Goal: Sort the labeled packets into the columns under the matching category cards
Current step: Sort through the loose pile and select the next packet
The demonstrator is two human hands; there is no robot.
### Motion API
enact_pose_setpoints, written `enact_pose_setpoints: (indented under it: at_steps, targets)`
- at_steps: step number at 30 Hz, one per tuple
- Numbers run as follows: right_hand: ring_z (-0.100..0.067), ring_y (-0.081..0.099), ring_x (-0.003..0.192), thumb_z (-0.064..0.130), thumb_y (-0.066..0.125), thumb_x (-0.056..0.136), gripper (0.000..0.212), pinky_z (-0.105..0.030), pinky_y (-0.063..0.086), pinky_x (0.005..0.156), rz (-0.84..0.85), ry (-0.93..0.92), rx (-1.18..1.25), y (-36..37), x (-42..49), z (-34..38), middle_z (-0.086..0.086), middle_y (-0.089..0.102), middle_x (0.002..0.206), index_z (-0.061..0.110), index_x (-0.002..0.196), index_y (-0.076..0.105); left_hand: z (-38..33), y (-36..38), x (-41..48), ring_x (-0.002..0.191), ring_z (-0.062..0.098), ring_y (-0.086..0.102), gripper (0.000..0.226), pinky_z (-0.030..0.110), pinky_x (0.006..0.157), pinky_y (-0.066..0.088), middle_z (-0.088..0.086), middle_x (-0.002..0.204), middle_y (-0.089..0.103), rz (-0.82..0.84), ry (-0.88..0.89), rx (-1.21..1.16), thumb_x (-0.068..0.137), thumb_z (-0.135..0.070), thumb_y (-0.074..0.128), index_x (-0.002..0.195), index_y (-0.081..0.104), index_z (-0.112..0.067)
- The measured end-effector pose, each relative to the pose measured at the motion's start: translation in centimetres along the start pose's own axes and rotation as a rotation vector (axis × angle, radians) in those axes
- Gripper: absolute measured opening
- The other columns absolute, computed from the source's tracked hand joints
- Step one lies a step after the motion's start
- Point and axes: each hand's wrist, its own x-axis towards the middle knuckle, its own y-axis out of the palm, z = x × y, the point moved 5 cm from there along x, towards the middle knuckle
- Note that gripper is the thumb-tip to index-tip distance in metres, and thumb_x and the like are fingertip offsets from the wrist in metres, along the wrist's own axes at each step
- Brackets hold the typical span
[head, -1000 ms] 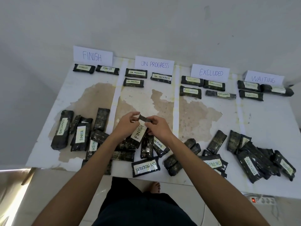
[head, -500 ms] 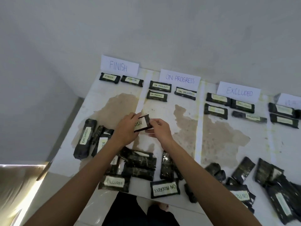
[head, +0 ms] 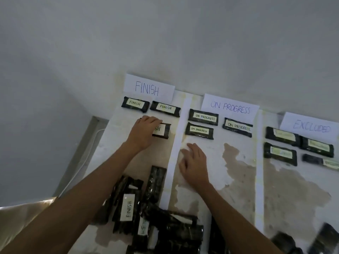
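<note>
L hand (head: pixel 145 133) palm-down, fingers curled round FINISH packet (head: pixel 162 130); R hand (head: pixel 194 163) flat on table (head: pixel 238 182), fingers straight, empty.

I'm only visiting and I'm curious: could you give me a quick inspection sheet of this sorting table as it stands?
Surface: white table, brown-stained, split into columns by paper strips.
Job's things: FINISH card with two FINISH packets below it and a third FINISH packet under them. ON PROGRESS card with three ON PROGRESS packets. EXCLUDED card with four blurred-label packets.
Clutter: unsorted pile of dark packets at the near edge.
Grips: left hand holds the third FINISH packet. Right hand is open and holds nothing.
Cables: what looks like a thin white cable beside the table's left edge.
Surroundings: plain pale wall.
</note>
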Motion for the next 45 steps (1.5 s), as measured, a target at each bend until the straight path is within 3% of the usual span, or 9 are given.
enact_pose_setpoints:
  at_steps: [3,12,18,25,29,32,36,41,45]
  targets:
    - [-0.028,0.038,0.133,0.016,0.058,0.081,0.036,-0.042,0.030,0.109,-0.013,-0.009,-0.018,0.7,-0.5,-0.6,-0.011,0.052,0.134,0.015,0.117,0.059,1.0,0.7,2.6,0.120,0.032,0.044,0.064,0.043,0.099,0.037,0.011,0.131,0.054,0.003,0.057,-0.023,0.070,0.012,0.061,0.130,0.050,-0.008]
    - [-0.025,0.034,0.136,0.022,0.053,0.084,0.036,-0.042,0.030,0.111,0.010,-0.016,0.008,0.8,-0.3,-0.9,-0.011,0.051,0.137,0.015,0.119,0.059,1.7,2.3,5.6,0.118,0.033,0.044,0.065,0.043,0.096,0.036,0.011,0.131,0.054,0.056,0.129,-0.107,0.073,0.014,0.059,0.133,0.048,-0.008]
    - [-0.026,0.035,0.136,0.023,0.052,0.084,0.036,-0.041,0.028,0.111,0.007,-0.013,0.000,0.9,-0.4,-1.0,-0.012,0.052,0.137,0.014,0.119,0.060,1.8,2.5,6.0,0.113,0.030,0.044,0.067,0.041,0.095,0.036,0.009,0.129,0.052,0.151,0.157,-0.076,0.072,0.001,0.070,0.134,0.047,-0.011]
    - [-0.029,0.039,0.133,0.021,0.050,0.083,0.036,-0.042,0.032,0.108,-0.020,-0.019,0.003,0.7,-0.4,-0.8,-0.013,0.053,0.134,0.011,0.116,0.061,1.3,1.9,4.8,0.117,0.034,0.043,0.065,0.046,0.097,0.036,0.014,0.128,0.050,0.067,0.125,-0.074,0.071,-0.001,0.070,0.132,0.051,-0.011]
    - [-0.033,0.044,0.128,0.018,0.051,0.079,0.036,-0.044,0.035,0.105,-0.001,-0.018,0.045,-0.1,-0.3,-0.1,-0.015,0.055,0.130,0.010,0.112,0.062,0.5,1.0,1.8,0.115,0.038,0.045,0.052,0.047,0.093,0.037,0.018,0.124,0.053,-0.033,0.064,-0.146,0.073,-0.002,0.066,0.124,0.057,-0.007]
    - [-0.034,0.053,0.112,0.011,0.059,0.074,0.039,-0.044,0.044,0.095,0.054,-0.027,0.118,-1.6,-0.1,0.9,-0.017,0.056,0.122,0.008,0.113,0.062,-0.9,0.7,-1.5,0.108,0.039,0.047,0.046,0.045,0.086,0.041,0.019,0.118,0.056,-0.047,0.039,-0.177,0.074,-0.004,0.067,0.119,0.060,-0.006]
    - [-0.030,0.056,0.096,0.010,0.055,0.079,0.034,-0.042,0.048,0.082,0.118,-0.132,0.205,-3.3,-1.5,2.8,-0.012,0.058,0.111,0.008,0.112,0.061,-3.0,0.6,-6.5,0.104,0.035,0.050,0.044,0.048,0.090,0.044,0.015,0.115,0.058,-0.034,0.014,-0.220,0.073,-0.006,0.065,0.117,0.060,-0.008]
    - [-0.026,0.056,0.102,0.007,0.053,0.085,0.029,-0.030,0.043,0.088,0.232,-0.203,0.290,-4.6,-5.6,4.9,-0.010,0.061,0.111,0.007,0.114,0.062,-6.3,0.4,-13.0,0.103,0.031,0.049,0.038,0.041,0.089,0.045,0.012,0.113,0.059,-0.082,-0.061,-0.216,0.079,-0.010,0.065,0.117,0.061,-0.009]
    - [-0.029,0.054,0.105,0.008,0.053,0.087,0.030,-0.039,0.045,0.090,0.389,-0.274,0.255,-4.9,-9.4,6.0,-0.011,0.060,0.114,0.008,0.116,0.061,-8.1,0.8,-18.0,0.105,0.029,0.049,0.040,0.041,0.090,0.044,0.010,0.114,0.058,-0.063,-0.130,-0.252,0.080,-0.011,0.066,0.119,0.059,-0.010]
